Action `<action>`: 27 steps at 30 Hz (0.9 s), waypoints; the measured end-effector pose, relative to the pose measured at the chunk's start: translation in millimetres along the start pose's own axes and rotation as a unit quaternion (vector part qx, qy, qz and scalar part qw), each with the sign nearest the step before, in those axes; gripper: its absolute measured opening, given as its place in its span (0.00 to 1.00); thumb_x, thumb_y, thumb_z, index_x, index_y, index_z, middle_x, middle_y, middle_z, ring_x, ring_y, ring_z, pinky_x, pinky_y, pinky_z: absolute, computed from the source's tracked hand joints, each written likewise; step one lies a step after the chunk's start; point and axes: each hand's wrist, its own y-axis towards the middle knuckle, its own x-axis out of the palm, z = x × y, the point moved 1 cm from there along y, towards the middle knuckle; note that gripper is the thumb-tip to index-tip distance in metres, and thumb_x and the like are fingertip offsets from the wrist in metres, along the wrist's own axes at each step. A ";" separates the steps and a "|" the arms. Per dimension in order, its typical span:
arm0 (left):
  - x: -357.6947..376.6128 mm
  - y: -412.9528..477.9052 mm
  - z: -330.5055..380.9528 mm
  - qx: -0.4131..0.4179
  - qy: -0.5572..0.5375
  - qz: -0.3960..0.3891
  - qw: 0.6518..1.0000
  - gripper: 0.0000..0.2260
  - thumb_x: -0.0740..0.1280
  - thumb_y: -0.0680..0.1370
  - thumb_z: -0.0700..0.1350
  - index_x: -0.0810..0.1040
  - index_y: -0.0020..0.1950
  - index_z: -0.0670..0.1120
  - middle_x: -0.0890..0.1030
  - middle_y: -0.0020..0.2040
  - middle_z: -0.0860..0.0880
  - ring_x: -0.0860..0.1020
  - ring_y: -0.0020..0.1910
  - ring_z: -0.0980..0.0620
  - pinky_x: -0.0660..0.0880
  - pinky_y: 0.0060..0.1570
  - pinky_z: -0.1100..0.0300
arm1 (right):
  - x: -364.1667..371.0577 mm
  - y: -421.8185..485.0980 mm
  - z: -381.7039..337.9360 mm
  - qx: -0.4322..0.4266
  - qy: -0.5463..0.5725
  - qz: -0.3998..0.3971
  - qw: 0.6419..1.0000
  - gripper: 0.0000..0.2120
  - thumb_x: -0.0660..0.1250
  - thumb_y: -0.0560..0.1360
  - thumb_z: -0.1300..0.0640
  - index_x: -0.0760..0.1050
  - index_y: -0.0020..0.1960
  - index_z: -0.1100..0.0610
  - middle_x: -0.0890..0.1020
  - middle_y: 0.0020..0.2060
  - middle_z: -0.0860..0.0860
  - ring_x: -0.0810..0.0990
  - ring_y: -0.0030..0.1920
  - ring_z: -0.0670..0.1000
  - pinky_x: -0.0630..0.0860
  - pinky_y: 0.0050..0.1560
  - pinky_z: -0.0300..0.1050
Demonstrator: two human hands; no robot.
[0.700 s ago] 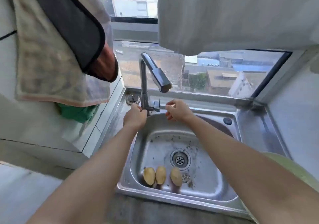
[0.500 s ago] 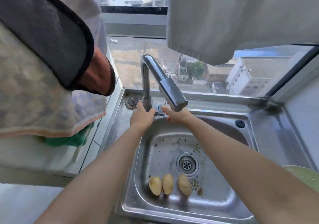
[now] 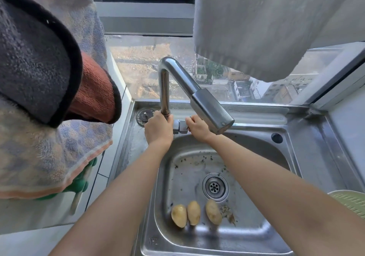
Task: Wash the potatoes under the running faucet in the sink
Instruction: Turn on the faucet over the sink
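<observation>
There are three potatoes [image 3: 193, 212], in a row at the near end of one steel sink [image 3: 256, 176]. The sink has one drain [image 3: 214, 187] and one faucet [image 3: 209, 107] at its far edge. Two hands reach to the far side: the left hand [image 3: 159, 129] and the right hand [image 3: 198, 127]. One dark round cap [image 3: 277, 138] sits at the far right and one round plug [image 3: 145, 115] at the far left. Three cloths hang on the left: a checked towel [image 3: 39, 157], a grey cloth [image 3: 35, 68] and a rust cloth [image 3: 92, 92]. One pale cloth [image 3: 256, 28] hangs at the far right. One green dish [image 3: 351, 201] shows at the right edge.
</observation>
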 end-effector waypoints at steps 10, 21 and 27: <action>2.9 0.9 2.7 0.025 0.015 0.018 0.999 0.18 0.58 0.81 0.50 0.76 0.52 0.36 0.82 0.48 0.37 0.80 0.48 0.36 0.74 0.47 0.48 | -0.8 26.1 32.9 0.017 0.148 -0.028 0.988 0.19 0.59 0.55 0.37 0.73 0.36 0.51 0.78 0.37 0.51 0.82 0.51 0.66 0.77 0.57 0.64; 3.8 -4.6 0.4 0.029 0.013 0.021 0.999 0.18 0.58 0.82 0.52 0.77 0.56 0.39 0.83 0.51 0.39 0.80 0.52 0.38 0.72 0.49 0.50 | -14.4 -18.0 2.0 0.048 0.206 -0.038 0.977 0.14 0.56 0.80 0.65 0.73 0.41 0.52 0.78 0.41 0.52 0.78 0.59 0.63 0.72 0.66 0.60; 9.4 -8.5 -10.0 -0.002 -0.050 -0.010 0.999 0.18 0.59 0.81 0.51 0.72 0.64 0.39 0.77 0.59 0.38 0.77 0.56 0.37 0.71 0.55 0.48 | -17.1 -51.1 -5.7 0.037 0.243 -0.023 0.969 0.16 0.55 0.83 0.60 0.71 0.62 0.72 0.77 0.60 0.66 0.76 0.63 0.64 0.70 0.68 0.60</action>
